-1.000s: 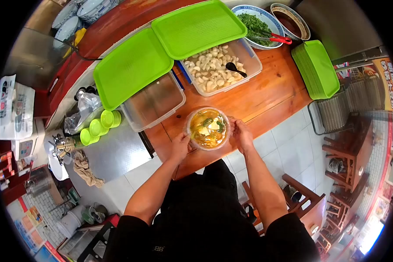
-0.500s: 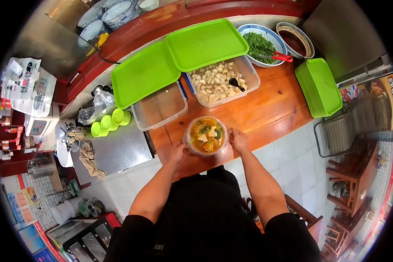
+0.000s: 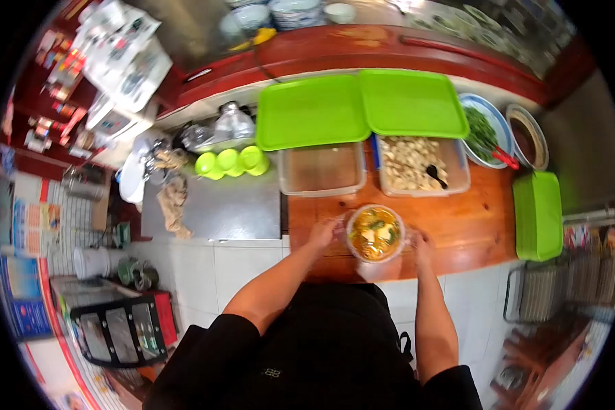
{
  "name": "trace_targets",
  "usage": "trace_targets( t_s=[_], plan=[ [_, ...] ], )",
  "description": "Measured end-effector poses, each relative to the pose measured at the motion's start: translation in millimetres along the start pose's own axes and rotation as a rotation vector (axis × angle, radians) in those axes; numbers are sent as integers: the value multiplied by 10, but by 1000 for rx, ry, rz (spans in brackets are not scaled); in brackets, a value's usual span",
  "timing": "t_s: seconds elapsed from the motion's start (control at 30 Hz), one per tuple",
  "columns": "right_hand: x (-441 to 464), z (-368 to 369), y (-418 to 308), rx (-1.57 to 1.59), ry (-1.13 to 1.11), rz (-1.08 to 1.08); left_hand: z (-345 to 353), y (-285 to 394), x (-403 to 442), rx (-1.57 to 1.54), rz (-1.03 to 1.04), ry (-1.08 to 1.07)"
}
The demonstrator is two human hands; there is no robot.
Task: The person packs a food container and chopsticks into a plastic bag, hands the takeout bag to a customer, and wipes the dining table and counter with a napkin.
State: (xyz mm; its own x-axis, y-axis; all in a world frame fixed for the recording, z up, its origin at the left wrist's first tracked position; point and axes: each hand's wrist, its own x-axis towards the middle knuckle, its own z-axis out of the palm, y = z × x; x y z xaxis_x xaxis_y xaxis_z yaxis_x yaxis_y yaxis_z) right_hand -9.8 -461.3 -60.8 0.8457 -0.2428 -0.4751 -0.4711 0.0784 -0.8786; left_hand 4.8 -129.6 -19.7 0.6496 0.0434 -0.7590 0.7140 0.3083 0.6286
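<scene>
A round bowl of orange soup [image 3: 374, 234] with pale chunks and green leaves is on the wooden table, near its front edge. Thin see-through plastic, which looks like a bag, shows at both sides of the bowl. On the bowl's left, my left hand [image 3: 323, 233] is closed on this plastic. Closed too, my right hand [image 3: 422, 247] grips the plastic on the right side. Both hands are a little apart from the bowl's rim. Fine finger detail is blurred.
Behind the bowl stand a clear tub of pale cloves [image 3: 413, 164] with a black spoon and another clear tub [image 3: 321, 169], both under green trays [image 3: 314, 113]. Chopped greens [image 3: 480, 133], dark sauce [image 3: 524, 137] and stacked green trays [image 3: 538, 215] are right. Green cups [image 3: 229, 162] stand left.
My view has swung to the left, so the table and tubs appear farther right and lower. Both hands have spread slightly outward from the bowl, with the clear plastic between.
</scene>
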Motion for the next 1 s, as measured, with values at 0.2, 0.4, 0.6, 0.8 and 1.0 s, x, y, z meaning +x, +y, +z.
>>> trace_targets(
  t_s=[0.2, 0.4, 0.6, 0.8, 1.0],
  plan=[
    [-663, 422, -1010, -120, 87, -326, -680, -176, -269, 54, 287, 146],
    [-1326, 1436, -1070, -214, -528, -199, -2217, -260, -558, 608, 500, 696],
    [-1783, 2552, -559, -208, -671, -193, -3694, 518, -583, 871, 562, 1087],
    [-2017, 3896, -142, -426, -638, -73, -5005, 1637, -170, 887, 452, 1182],
    [-2383, 5485, -329, -672, -763, -80, -5873, 2066, 180, 1033, 206, 873]
  ],
)
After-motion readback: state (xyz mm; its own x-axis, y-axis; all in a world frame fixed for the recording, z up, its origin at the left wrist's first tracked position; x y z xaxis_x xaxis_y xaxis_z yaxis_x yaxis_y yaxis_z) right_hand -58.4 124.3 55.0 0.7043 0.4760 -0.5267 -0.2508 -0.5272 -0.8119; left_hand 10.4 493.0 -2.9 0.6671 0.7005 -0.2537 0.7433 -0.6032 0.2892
